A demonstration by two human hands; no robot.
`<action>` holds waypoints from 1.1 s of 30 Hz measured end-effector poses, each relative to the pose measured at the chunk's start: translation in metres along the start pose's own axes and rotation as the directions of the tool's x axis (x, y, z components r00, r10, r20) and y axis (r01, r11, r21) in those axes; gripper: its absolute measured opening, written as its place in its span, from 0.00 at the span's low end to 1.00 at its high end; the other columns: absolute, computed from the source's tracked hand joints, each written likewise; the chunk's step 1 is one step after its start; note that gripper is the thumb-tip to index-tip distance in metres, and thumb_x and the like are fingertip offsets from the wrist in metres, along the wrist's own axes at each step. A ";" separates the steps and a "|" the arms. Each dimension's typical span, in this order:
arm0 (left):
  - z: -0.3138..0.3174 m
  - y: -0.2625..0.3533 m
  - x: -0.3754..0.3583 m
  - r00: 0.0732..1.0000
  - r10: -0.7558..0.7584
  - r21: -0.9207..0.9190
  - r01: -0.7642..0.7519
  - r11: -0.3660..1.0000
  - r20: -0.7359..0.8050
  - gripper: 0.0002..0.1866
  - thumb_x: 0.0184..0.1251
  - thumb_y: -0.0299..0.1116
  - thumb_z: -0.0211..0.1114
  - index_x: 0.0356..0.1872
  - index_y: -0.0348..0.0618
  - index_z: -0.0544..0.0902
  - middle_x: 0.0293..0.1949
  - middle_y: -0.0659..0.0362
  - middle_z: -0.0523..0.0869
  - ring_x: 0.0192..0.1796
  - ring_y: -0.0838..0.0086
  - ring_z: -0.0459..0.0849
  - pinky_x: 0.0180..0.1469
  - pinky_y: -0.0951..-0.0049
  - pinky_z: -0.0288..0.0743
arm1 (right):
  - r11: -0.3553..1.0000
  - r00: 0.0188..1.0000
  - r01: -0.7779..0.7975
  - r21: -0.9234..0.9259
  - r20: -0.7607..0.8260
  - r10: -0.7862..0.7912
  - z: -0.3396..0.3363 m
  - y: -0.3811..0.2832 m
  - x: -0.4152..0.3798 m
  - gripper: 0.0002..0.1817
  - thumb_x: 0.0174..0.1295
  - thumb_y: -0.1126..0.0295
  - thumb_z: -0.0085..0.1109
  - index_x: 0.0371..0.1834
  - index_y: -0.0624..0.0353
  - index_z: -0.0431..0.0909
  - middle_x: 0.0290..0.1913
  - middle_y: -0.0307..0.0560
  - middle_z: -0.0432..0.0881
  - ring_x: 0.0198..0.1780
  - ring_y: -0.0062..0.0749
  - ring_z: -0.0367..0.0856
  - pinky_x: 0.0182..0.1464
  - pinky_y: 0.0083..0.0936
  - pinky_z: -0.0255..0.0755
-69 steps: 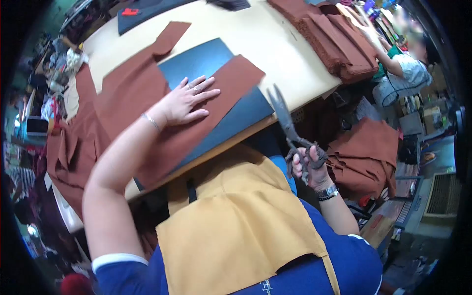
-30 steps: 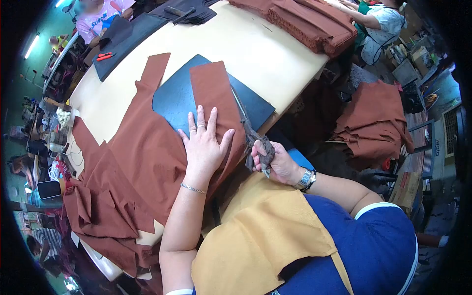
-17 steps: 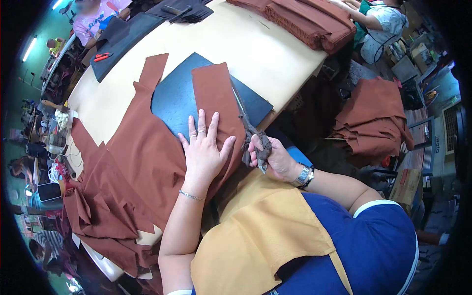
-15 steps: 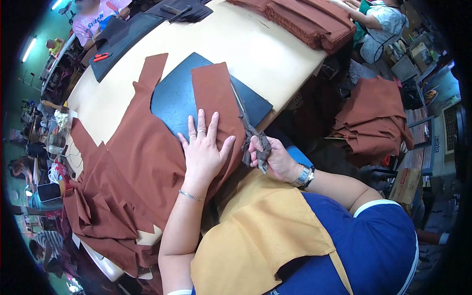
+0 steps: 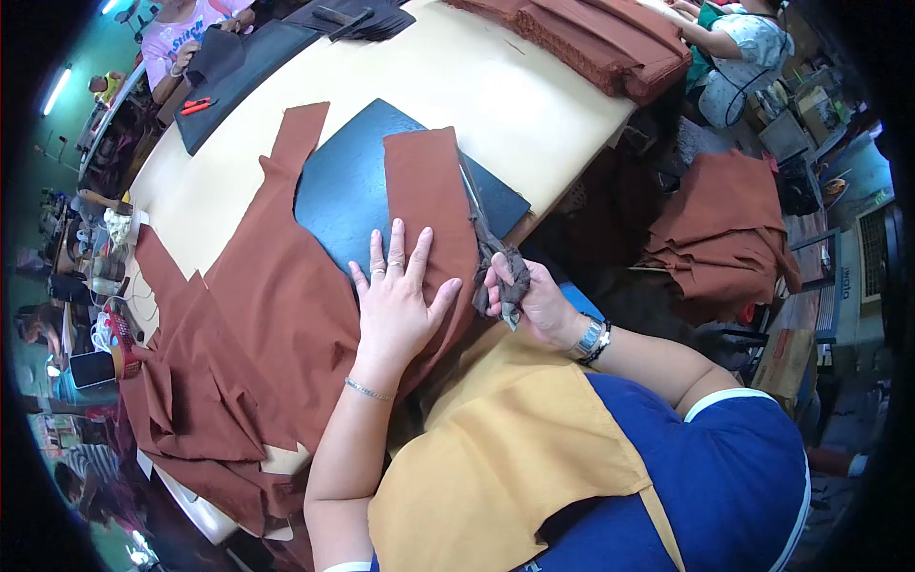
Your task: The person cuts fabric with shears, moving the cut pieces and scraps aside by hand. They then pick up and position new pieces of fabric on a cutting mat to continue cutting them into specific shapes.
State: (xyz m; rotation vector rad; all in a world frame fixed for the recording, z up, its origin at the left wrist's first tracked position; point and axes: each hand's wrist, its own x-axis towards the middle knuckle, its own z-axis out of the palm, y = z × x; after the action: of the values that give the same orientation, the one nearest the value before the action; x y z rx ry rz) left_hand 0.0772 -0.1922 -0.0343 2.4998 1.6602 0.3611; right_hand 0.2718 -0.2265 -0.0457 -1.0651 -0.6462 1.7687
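My left hand (image 5: 394, 300) lies flat with fingers spread on a reddish-brown fabric piece (image 5: 257, 276), near the base of its straight strip (image 5: 421, 181). The strip rests over a dark blue board (image 5: 343, 191) on the table. In my right hand (image 5: 538, 305) are scissors (image 5: 477, 205) whose handles are wrapped in grey cloth (image 5: 510, 281). Their long blades run along the strip's right edge; how far apart the blades are I cannot make out. Part of the handles is hidden inside my fingers.
Stacked reddish-brown fabric (image 5: 591, 43) sits at the table's far edge, and another pile (image 5: 720, 229) is to the right. Red snips (image 5: 196, 106) lie on a dark board at the far left. A phone (image 5: 92, 369) is at the left edge. Two people work across the table.
The fabric strip has shifted slightly right and towards me, with my left hand moving along. My right hand and the scissors have moved a little right. The far-left person's hands have shifted.
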 end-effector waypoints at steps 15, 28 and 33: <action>-0.007 0.000 -0.014 0.997 0.048 -0.006 -0.048 0.999 0.065 0.37 0.62 0.59 0.56 0.70 0.56 0.64 0.74 0.50 0.55 0.74 0.47 0.50 0.66 0.31 0.45 | 1.000 0.999 -0.029 0.008 -0.040 0.029 0.004 -0.009 0.001 0.18 0.68 0.51 0.54 0.31 0.55 0.74 0.25 0.33 0.75 0.28 0.17 0.76 0.34 0.16 0.73; -0.007 -0.001 -0.014 0.997 0.054 -0.004 -0.054 0.999 0.061 0.37 0.62 0.60 0.56 0.70 0.57 0.63 0.73 0.50 0.55 0.74 0.47 0.51 0.66 0.31 0.45 | 0.998 0.998 -0.051 0.028 -0.021 0.052 0.000 -0.007 -0.005 0.22 0.67 0.46 0.52 0.32 0.57 0.74 0.26 0.37 0.76 0.26 0.19 0.76 0.33 0.17 0.74; -0.007 -0.001 -0.014 0.996 0.057 0.007 -0.058 0.998 0.067 0.37 0.62 0.60 0.56 0.71 0.56 0.63 0.73 0.49 0.55 0.74 0.47 0.50 0.66 0.32 0.45 | 0.997 0.998 -0.066 -0.036 -0.010 0.065 0.000 -0.008 -0.005 0.24 0.66 0.44 0.52 0.31 0.56 0.74 0.25 0.37 0.76 0.26 0.19 0.76 0.33 0.16 0.73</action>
State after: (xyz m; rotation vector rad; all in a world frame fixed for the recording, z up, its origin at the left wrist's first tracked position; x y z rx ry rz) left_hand 0.0693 -0.2049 -0.0299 2.5409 1.5720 0.2727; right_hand 0.2764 -0.2279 -0.0371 -1.1296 -0.6472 1.8136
